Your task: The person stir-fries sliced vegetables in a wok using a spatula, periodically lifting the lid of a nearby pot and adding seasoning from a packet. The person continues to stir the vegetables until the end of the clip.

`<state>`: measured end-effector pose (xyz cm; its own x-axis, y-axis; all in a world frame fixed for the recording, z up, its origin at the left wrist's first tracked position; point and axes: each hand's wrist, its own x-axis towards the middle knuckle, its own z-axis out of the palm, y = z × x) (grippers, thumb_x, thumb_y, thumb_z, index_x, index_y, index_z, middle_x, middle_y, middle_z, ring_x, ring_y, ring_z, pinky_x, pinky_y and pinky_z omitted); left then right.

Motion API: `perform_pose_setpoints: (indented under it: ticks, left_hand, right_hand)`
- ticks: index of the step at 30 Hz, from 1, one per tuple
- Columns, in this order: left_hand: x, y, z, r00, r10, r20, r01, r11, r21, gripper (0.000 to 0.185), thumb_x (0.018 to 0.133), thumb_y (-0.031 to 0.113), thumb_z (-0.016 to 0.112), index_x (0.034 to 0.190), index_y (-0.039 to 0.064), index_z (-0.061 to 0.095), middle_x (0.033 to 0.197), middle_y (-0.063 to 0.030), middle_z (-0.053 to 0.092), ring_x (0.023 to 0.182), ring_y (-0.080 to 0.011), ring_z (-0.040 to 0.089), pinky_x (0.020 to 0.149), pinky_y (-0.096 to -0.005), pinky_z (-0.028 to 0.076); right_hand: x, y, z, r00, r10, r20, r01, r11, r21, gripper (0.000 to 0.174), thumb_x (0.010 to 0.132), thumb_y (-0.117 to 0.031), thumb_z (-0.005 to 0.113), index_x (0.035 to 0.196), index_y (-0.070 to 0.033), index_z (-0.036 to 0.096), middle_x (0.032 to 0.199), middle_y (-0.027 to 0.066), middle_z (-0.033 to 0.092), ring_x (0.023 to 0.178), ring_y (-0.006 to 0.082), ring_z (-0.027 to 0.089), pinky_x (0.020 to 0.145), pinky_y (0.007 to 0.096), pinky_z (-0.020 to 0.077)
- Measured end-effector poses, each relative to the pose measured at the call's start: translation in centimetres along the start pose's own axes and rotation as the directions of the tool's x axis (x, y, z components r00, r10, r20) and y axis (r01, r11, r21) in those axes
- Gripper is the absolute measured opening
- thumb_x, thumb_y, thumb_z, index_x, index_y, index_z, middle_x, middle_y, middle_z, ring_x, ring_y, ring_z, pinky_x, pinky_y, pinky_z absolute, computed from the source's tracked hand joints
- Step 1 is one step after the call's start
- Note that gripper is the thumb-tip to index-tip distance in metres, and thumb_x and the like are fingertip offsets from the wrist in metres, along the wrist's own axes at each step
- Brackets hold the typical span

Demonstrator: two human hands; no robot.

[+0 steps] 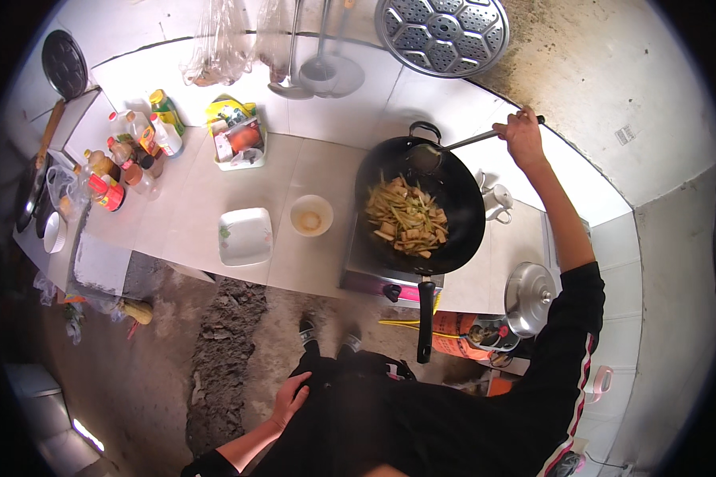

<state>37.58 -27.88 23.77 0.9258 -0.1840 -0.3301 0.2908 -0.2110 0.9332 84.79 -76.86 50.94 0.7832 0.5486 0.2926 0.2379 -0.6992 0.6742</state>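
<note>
My right hand (520, 136) grips the upper end of the handle of a metal ladle (465, 142). The ladle's bowl rests against the far inner side of a black wok (462, 191). Food (406, 217), pale strips with browned chunks, lies in the wok. The wok sits on a gas stove (358, 283), its long black handle towards me. My left hand (290, 396) hangs low by my body, against my dark clothing, holding nothing visible. Left of the stove stand a white bowl (311, 216) with brownish residue and a squarish white dish (246, 237).
Several bottles (122, 152) and a basket of packets (241, 143) stand on the counter at the left. A white jug (498, 200) is right of the wok. A metal lid (530, 298) is at the counter's right edge. A perforated steamer plate (443, 36) hangs above.
</note>
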Motion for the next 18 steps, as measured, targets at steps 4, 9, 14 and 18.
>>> perform_pose_setpoints:
  ticks: [4,9,14,18]
  left_hand:
    - [-0.2,-0.3,0.2,1.0,0.012,-0.005,-0.012,1.0,0.019,0.039,0.097,0.026,0.056,0.126,0.001,0.057,0.123,-0.0156,0.06,0.117,-0.0275,0.056,0.1,-0.0342,0.041]
    - [0.4,-0.1,0.4,0.998,-0.067,0.016,0.068,0.996,-0.057,0.04,0.097,0.027,0.055,0.126,0.0,0.057,0.123,-0.0164,0.06,0.117,-0.0279,0.056,0.1,-0.0346,0.04]
    - [2.0,0.2,0.1,0.998,-0.001,0.065,0.002,1.0,-0.024,0.041,0.097,0.028,0.054,0.126,-0.001,0.056,0.123,-0.0171,0.059,0.116,-0.0293,0.056,0.099,-0.035,0.041]
    - [3.0,0.5,-0.1,0.993,0.056,0.104,-0.055,0.998,-0.013,0.043,0.096,0.03,0.055,0.125,-0.002,0.056,0.122,-0.0176,0.06,0.115,-0.0298,0.056,0.099,-0.0347,0.041]
  right_hand:
    - [0.2,-4.5,-1.1,0.995,-0.085,-0.052,0.094,0.972,0.214,0.023,0.077,-0.008,0.066,0.096,-0.019,0.073,0.077,0.0049,0.057,0.089,0.0207,0.057,0.097,0.0387,0.036]
    - [-4.4,-5.5,-7.9,0.953,-0.225,-0.203,0.268,0.938,0.22,0.036,0.072,-0.001,0.062,0.105,-0.012,0.071,0.087,0.0041,0.054,0.091,0.0195,0.053,0.089,0.036,0.0388]
    - [-10.9,-2.7,-12.3,0.959,-0.186,-0.216,0.214,0.97,0.117,0.037,0.075,-0.007,0.062,0.111,-0.012,0.065,0.088,0.005,0.051,0.087,0.0202,0.055,0.088,0.0403,0.0435]
    - [-12.8,-1.2,-15.0,0.993,0.003,0.122,-0.01,0.998,0.059,0.025,0.074,-0.008,0.066,0.097,-0.014,0.072,0.071,0.0059,0.057,0.073,0.0227,0.059,0.076,0.0377,0.0478]
